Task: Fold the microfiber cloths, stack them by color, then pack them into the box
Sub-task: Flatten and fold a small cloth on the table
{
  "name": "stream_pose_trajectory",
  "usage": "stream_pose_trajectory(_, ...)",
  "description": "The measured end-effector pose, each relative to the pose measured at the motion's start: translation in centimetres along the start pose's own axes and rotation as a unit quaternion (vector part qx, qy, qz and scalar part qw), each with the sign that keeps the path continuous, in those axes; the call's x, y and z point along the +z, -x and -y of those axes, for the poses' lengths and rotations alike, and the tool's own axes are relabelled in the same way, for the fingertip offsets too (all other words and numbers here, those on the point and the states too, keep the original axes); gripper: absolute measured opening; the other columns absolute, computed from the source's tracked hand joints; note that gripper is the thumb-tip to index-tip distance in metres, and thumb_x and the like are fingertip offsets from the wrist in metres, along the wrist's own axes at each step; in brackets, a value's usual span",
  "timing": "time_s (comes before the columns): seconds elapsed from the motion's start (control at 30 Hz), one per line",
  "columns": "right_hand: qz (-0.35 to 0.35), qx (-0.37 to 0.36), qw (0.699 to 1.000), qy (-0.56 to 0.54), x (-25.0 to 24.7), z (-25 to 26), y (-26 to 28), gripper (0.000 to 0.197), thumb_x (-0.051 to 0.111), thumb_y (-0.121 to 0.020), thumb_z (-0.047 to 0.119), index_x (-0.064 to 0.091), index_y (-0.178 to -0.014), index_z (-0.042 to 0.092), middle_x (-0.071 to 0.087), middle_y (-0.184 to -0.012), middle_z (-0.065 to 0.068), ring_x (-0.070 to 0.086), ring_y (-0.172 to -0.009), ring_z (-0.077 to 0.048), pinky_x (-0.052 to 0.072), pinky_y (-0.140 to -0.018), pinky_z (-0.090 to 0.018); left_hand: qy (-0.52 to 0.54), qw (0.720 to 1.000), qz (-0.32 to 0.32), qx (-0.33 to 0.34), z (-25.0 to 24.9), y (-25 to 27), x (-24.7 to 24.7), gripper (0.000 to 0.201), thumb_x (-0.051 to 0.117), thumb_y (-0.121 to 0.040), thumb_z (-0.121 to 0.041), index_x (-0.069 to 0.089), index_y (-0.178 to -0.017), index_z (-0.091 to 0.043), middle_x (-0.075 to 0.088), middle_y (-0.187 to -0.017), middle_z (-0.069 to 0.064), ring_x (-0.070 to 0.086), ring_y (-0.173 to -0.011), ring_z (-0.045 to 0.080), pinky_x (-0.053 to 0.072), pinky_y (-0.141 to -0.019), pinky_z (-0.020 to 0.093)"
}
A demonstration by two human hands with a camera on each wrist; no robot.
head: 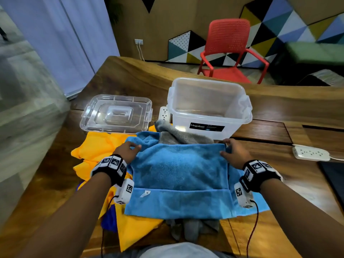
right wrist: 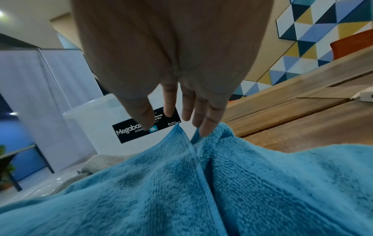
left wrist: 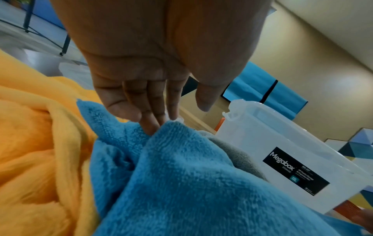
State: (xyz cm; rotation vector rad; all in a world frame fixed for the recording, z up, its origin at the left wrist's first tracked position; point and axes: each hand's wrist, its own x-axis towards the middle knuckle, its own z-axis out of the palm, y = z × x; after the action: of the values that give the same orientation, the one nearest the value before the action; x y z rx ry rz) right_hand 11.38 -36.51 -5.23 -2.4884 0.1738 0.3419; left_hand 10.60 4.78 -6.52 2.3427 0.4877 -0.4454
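Observation:
A light blue cloth [head: 178,175] lies doubled over on a pile of cloths in front of me, its folded edge towards me. My left hand [head: 128,149] rests at its far left corner, and the left wrist view shows straight fingers [left wrist: 153,121] touching the blue cloth [left wrist: 191,183] with the thumb held apart. My right hand [head: 230,151] is at the far right corner, its straight fingertips [right wrist: 203,131] on the cloth [right wrist: 181,191]. Yellow cloths [head: 98,149], a grey cloth [head: 176,135] and a dark blue cloth [head: 109,218] lie underneath. Behind them stands the clear box [head: 208,108], with nothing in it.
The box lid [head: 117,114] lies to the left of the box on the wooden table [head: 279,116]. A white power strip [head: 310,153] sits at the right, another [head: 164,113] beside the box. A red chair [head: 229,51] stands beyond the table.

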Motion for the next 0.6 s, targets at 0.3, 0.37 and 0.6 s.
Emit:
stream_pose_trajectory(0.3, 0.022, 0.012, 0.999, -0.038, 0.9, -1.4, -2.1, 0.045, 0.073, -0.087, 0.011, 0.058, -0.128, 0.018, 0.067, -0.119, -0.007, 0.062, -0.108, -0.024, 0.045, -0.088, -0.027, -0.025, 0.999, 0.031, -0.011, -0.2, -0.9, 1.0, 0.051, 0.062, -0.093, -0.032, 0.05, -0.14, -0.014, 0.056, -0.136, 0.016, 0.054, -0.122, 0.03, 0.043, -0.102, 0.035)
stream_pose_trajectory(0.37, 0.005, -0.01, 0.999, -0.049, 0.6, -1.6, -2.2, 0.037, 0.074, -0.083, 0.004, 0.067, -0.114, 0.023, 0.069, -0.113, -0.004, 0.064, -0.106, -0.024, 0.048, -0.09, -0.031, 0.017, 1.0, 0.003, 0.016, 0.0, -1.2, 0.5, 0.049, 0.067, -0.09, -0.021, 0.054, -0.136, -0.014, 0.062, -0.123, 0.015, 0.059, -0.111, 0.029, 0.045, -0.098, 0.035)
stream_pose_trajectory(0.6, -0.013, -0.043, 0.993, -0.108, -0.6, -2.9, -0.3, 0.032, 0.069, -0.083, -0.009, 0.067, -0.082, 0.023, 0.07, -0.084, 0.002, 0.062, -0.073, -0.006, 0.048, -0.073, -0.021, 0.189, 0.975, 0.011, 0.12, 0.9, -0.1, -1.0, 0.059, 0.049, -0.08, 0.022, 0.063, -0.112, -0.026, 0.061, -0.094, 0.007, 0.059, -0.081, 0.022, 0.051, -0.067, 0.023)
